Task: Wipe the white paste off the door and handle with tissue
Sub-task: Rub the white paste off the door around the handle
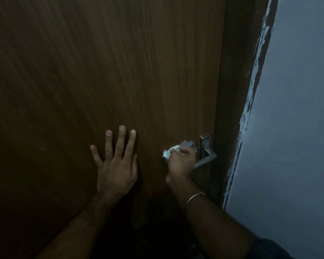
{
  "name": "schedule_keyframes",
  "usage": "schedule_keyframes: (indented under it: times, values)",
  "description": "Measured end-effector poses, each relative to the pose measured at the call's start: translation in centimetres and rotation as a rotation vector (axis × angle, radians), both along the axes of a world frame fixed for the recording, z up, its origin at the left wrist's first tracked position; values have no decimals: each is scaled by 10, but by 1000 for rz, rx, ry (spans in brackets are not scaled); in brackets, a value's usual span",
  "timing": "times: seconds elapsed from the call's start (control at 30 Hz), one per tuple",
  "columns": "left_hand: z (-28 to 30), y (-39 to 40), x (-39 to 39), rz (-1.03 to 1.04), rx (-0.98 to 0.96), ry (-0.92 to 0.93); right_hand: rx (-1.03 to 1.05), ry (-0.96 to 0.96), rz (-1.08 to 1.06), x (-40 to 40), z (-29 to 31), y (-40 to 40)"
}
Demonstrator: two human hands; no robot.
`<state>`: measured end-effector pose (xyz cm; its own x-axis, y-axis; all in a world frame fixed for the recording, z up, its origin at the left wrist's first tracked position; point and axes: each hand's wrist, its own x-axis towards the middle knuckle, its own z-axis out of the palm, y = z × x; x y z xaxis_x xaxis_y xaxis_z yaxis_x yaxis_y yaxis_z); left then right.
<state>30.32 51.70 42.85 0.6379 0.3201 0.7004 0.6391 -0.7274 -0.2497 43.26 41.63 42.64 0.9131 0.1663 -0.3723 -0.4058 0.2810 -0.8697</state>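
Note:
A dark brown wooden door (120,62) fills most of the view. Its metal lever handle (206,158) sits on a steel plate near the door's right edge. My right hand (180,162) is closed around a crumpled white tissue (171,151) and presses it against the free end of the lever, hiding that part. A thin bangle circles the right wrist. My left hand (116,161) lies flat on the door to the left of the handle, fingers spread, holding nothing. No white paste can be made out in the dim light.
The dark door frame (238,90) runs down the right of the door. Beyond it stands a pale blue-grey wall (297,109) with rough, chipped paint along its edge. The lower part of the door is in deep shadow.

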Motion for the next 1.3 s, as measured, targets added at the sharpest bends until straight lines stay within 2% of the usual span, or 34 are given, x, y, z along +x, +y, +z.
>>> schedule_keyframes:
  times: [0.17,0.33,0.5,0.63,0.77,0.9,1.03,1.1,1.2,1.3]
  values:
    - [-1,-3,0,-11,-3,-17,-84,-176,56,2,1,-6]
    - [1,-2,-1,-39,-100,6,-66,-260,-89,39,17,-25]
    - [-1,-3,1,-39,-102,-16,-217,-480,96,28,6,-22]
    - [-2,0,0,-50,-96,-22,-204,-416,-6,56,7,-38]
    - [-6,2,1,-19,-4,-21,-343,-514,167,46,-9,-39]
    - [-8,7,3,15,38,-27,-279,-483,42,64,-1,-45]
    - [-11,4,5,27,52,-40,-433,-668,206,47,-14,-41]
    - [-11,3,6,20,36,-53,-423,-701,219,46,-13,-38]
    - [-9,3,7,2,14,-52,-351,-675,81,51,-8,-39]
    - [-10,1,7,12,27,-54,-363,-701,140,32,-12,-34]
